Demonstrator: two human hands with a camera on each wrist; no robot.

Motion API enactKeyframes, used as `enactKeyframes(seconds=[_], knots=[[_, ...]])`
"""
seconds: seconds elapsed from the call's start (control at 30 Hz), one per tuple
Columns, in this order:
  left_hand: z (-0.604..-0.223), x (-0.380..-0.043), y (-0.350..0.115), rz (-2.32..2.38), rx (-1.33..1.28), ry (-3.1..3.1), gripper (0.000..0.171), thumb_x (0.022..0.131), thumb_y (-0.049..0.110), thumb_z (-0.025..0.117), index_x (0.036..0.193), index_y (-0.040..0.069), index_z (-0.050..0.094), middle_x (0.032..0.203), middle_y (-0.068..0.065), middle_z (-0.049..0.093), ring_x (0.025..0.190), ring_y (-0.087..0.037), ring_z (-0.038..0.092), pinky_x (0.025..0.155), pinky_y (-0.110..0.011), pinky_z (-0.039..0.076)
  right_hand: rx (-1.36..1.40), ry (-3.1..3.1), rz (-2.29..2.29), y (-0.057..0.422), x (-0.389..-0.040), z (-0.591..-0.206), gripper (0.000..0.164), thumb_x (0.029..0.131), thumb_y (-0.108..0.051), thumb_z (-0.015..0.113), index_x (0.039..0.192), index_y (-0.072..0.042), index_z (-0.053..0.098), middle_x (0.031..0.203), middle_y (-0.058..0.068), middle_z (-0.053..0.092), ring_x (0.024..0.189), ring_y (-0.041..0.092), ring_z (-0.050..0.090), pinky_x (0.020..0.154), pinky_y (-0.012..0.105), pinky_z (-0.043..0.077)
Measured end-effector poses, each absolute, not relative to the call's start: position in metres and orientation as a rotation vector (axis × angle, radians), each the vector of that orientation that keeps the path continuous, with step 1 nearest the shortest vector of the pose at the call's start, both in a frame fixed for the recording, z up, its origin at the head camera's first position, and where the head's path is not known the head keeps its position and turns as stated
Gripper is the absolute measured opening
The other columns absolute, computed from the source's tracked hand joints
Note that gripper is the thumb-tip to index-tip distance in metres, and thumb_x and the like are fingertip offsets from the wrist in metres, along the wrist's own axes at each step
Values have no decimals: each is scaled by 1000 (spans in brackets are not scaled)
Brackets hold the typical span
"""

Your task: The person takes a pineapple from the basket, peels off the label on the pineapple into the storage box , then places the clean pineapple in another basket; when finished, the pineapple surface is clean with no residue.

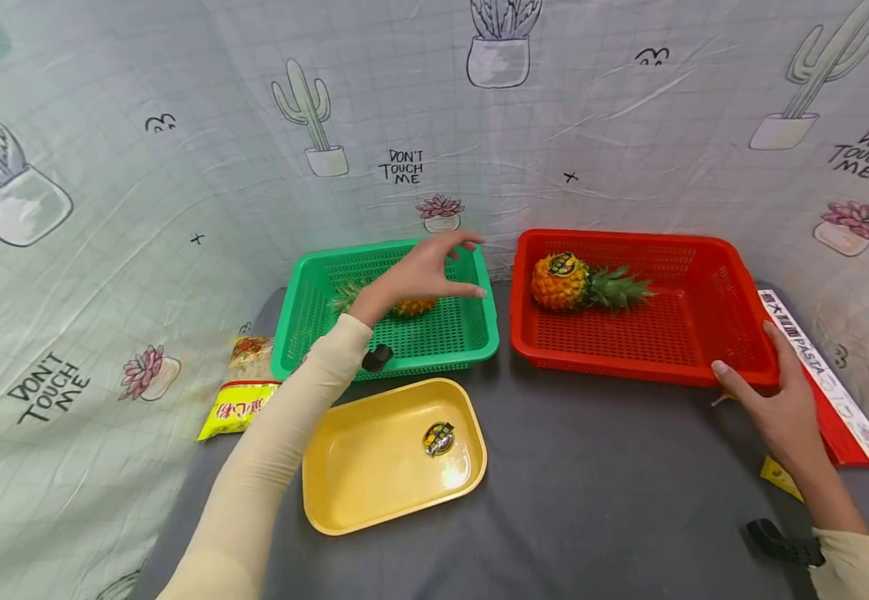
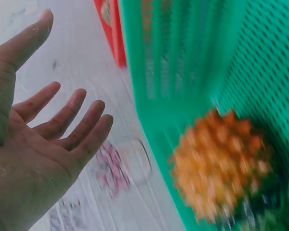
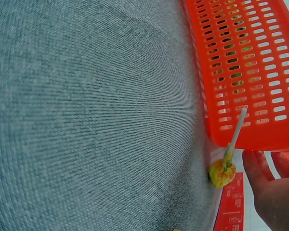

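My left hand (image 1: 430, 271) hovers over the green basket (image 1: 284, 333), thumb and fingers spread, holding nothing. Below it lies a pineapple (image 1: 413, 307), partly hidden by the wrist; its orange body (image 2: 221, 168) shows blurred in the left wrist view. At the red basket (image 1: 629, 367), my right hand (image 1: 779, 408) grips the front right corner, thumb at the front rim and fingers along the right side. Inside that basket, another pineapple (image 1: 560, 282) lies on its side, leaves pointing right. A lollipop (image 3: 222, 173) with a white stick lies beside the corner, close to my right fingers.
A yellow tray (image 1: 374, 500) with a round sticker (image 1: 438, 438) on its floor stands in front of the green basket. Yellow-and-red food packets (image 1: 235, 408) lie at left. A red-and-white pasta pack (image 1: 839, 392) and a small yellow packet (image 1: 781, 477) lie at right.
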State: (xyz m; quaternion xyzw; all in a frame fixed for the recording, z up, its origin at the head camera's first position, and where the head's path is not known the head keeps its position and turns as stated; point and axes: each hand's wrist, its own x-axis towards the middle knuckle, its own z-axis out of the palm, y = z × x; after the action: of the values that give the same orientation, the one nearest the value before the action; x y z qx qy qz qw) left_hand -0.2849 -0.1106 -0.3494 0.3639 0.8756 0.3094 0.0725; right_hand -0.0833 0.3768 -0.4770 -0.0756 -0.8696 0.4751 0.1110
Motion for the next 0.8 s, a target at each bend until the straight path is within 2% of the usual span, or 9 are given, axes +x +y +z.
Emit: enactKeyframes(seconds=[0.17, 0.23, 0.47, 0.7, 0.8], knots=[[-353, -282, -76, 951, 1160, 2572, 84, 90, 41, 86, 157, 11, 47, 150, -10, 53, 128, -27, 55, 106, -44, 46, -249, -2561, 1404, 378, -80, -478, 89, 102, -35, 69, 170, -41, 11, 169, 9, 33, 126, 5, 41, 80, 3, 39], [-355, -281, -66, 944, 1179, 2565, 84, 90, 42, 86, 157, 11, 47, 150, -11, 54, 129, -23, 55, 106, -41, 46, -250, -2564, 1413, 378, -80, -479, 89, 103, -35, 68, 170, -40, 11, 169, 10, 31, 127, 5, 41, 79, 3, 39], [-361, -287, -33, 921, 1226, 2547, 85, 89, 47, 85, 156, 10, 47, 147, -9, 56, 128, -28, 55, 101, -32, 46, -254, -2562, 1404, 379, -82, -478, 89, 103, -34, 68, 171, -39, 11, 170, 12, 30, 132, 14, 41, 78, 2, 39], [-363, -294, -2, 886, 1198, 2528, 91, 88, 47, 86, 158, 7, 43, 152, -13, 52, 139, -25, 48, 109, -25, 38, -234, -2557, 1414, 379, -83, -476, 89, 103, -32, 68, 171, -37, 11, 170, 11, 30, 132, 12, 41, 78, 2, 39], [-365, -299, 10, 875, 1204, 2535, 93, 87, 47, 87, 158, 5, 43, 153, -13, 51, 140, -25, 48, 109, -23, 37, -234, -2558, 1411, 379, -84, -477, 89, 103, -33, 68, 171, -38, 11, 170, 10, 30, 135, 17, 41, 79, 2, 39]])
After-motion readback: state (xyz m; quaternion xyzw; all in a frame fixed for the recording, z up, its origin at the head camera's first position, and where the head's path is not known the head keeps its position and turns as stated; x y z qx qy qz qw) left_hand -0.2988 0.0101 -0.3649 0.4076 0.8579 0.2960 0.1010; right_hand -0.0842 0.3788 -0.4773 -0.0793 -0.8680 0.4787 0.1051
